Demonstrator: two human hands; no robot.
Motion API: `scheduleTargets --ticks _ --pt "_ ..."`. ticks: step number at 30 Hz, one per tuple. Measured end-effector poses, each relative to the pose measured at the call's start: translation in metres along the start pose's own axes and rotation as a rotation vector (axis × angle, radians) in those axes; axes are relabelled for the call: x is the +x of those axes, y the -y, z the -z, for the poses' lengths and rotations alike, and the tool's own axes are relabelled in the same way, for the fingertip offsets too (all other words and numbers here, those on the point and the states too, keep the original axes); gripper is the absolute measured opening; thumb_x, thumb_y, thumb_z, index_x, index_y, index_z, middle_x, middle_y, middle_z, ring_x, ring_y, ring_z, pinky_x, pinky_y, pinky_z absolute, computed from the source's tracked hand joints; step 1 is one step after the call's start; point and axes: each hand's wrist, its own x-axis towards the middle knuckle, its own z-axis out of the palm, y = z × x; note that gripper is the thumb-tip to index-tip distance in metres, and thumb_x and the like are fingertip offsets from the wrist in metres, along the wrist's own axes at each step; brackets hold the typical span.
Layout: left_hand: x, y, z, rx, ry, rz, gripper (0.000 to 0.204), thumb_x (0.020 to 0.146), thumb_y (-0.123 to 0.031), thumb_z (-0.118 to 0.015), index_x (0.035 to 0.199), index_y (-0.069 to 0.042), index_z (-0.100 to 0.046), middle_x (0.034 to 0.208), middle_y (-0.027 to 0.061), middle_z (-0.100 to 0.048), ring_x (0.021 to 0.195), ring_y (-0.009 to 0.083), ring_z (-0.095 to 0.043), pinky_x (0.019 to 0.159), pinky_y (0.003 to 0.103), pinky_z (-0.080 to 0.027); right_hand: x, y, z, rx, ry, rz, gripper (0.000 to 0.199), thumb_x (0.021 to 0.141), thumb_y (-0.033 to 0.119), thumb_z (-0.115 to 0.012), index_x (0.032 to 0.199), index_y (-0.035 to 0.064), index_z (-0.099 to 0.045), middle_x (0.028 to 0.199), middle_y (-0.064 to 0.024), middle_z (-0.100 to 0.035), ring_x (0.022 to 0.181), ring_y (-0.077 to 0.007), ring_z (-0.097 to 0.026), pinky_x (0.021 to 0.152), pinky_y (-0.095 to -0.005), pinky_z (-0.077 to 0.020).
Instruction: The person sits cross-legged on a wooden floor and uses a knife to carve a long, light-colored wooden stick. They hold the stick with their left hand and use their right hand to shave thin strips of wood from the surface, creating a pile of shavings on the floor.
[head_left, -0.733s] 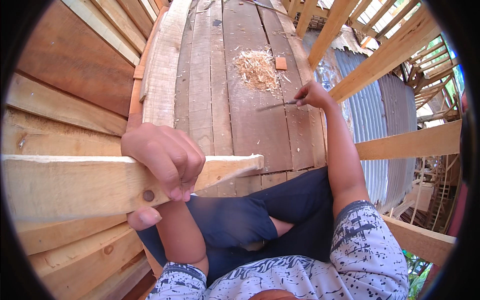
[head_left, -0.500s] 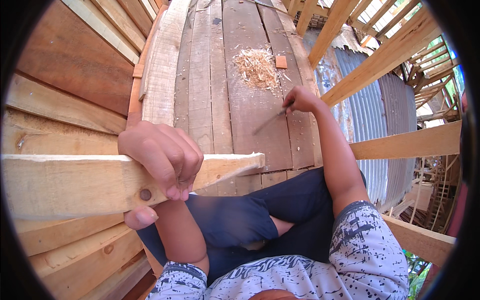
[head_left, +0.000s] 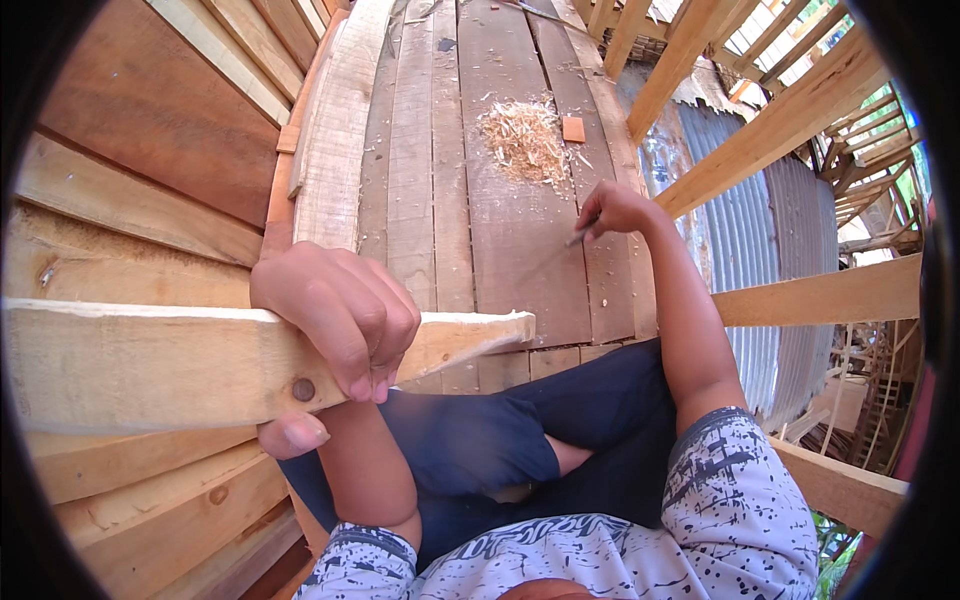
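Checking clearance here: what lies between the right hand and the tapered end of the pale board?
In the head view, a slim dark tool, gripped by the right hand and blurred, slants toward the pale board, over brown planks.

- Matt wood, rough-edged, in the long, pale, tapered wooden plank (head_left: 150, 365)
- Ridged, dull metal in the grey corrugated sheet (head_left: 735, 220)
- Rough, curled wood in the pale, rounded shavings heap (head_left: 525, 140)

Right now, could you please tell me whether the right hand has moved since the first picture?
Yes; judged against the small orange block on the boards, the right hand has moved left and lower in the view.
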Motion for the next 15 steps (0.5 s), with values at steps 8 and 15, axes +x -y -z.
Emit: scheduleTargets --ticks 8,15 --pt "0.008 -0.008 0.004 -0.098 0.186 0.087 0.024 0.074 -0.017 -0.079 0.076 -0.001 -0.061 0.051 0.0047 -0.056 0.040 0.0169 -0.058 0.038 0.023 -0.046 0.002 0.003 0.001 0.053 -0.079 -0.016 0.034 0.067 0.003 -0.087 0.100 0.0030 -0.078 0.088 -0.0073 -0.077 0.079 -0.0142 -0.070 0.075 -0.0298 -0.0539" --pt "0.006 -0.005 0.003 -0.122 0.148 0.067 0.024 0.075 -0.016 -0.078 0.075 0.001 -0.061 0.050 0.0055 -0.056 0.039 0.0174 -0.058 0.037 0.024 -0.046 0.009 -0.016 -0.008 0.012 -0.193 -0.026 0.032 0.069 0.005 -0.087 0.100 0.0056 -0.079 0.088 -0.0058 -0.077 0.079 -0.0156 -0.071 0.074 -0.0306 -0.0555"
